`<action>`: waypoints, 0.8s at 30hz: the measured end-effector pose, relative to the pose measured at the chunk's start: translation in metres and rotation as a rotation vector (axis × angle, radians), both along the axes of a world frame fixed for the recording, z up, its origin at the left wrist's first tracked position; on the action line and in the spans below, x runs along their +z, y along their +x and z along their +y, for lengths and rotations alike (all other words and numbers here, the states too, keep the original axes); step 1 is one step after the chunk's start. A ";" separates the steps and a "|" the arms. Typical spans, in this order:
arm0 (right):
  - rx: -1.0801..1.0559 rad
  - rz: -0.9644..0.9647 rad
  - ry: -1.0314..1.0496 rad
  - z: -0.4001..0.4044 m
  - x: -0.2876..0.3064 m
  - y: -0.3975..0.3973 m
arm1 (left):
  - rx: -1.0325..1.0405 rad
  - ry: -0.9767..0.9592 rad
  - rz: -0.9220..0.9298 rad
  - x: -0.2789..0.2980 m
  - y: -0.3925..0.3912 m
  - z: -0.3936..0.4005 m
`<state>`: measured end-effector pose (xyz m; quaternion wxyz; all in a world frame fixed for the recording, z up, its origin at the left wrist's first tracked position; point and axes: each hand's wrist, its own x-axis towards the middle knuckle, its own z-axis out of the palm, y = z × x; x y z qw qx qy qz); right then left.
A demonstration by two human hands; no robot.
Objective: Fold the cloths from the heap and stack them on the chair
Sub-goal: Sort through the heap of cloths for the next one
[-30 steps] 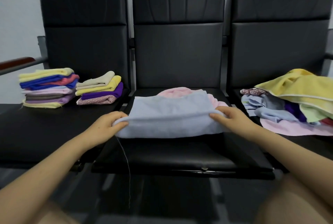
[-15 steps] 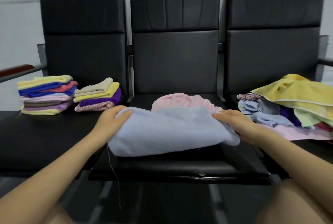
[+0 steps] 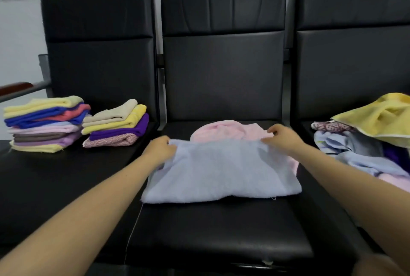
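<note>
We have a pale blue cloth (image 3: 221, 171) spread on the seat of the middle chair (image 3: 221, 229), its near edge lying on the black cushion and its far edge lifted over a pink cloth (image 3: 224, 131) that sits just behind and partly beneath it. Our left hand (image 3: 160, 148) pinches the far left corner of the blue cloth, fingers closed on the fabric, and our right hand (image 3: 281, 137) pinches the far right corner in the same way, thumb and fingers pressed together on the edge. On the left chair (image 3: 66, 187) two piles of folded cloths stand side by side at the far end of the seat: a taller stack (image 3: 44, 123) at the far left topped with a yellow cloth, and a shorter stack (image 3: 116, 123) just to its right topped with a beige one. On the right chair (image 3: 350, 65) lies the loose heap (image 3: 363, 142), with a yellow cloth on top of blue, purple, pink and patterned ones.
</note>
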<state>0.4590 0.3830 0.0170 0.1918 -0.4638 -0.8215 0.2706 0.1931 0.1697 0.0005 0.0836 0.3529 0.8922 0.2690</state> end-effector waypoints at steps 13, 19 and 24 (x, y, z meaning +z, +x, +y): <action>-0.180 -0.063 -0.387 -0.050 -0.003 0.013 | 0.220 -0.071 -0.323 -0.002 0.035 -0.075; -0.127 0.125 -0.466 -0.064 -0.016 0.031 | 0.118 -0.265 -0.179 0.002 0.065 -0.122; -0.086 0.166 -0.473 -0.069 -0.019 0.040 | 0.015 -0.261 -0.159 0.002 0.074 -0.146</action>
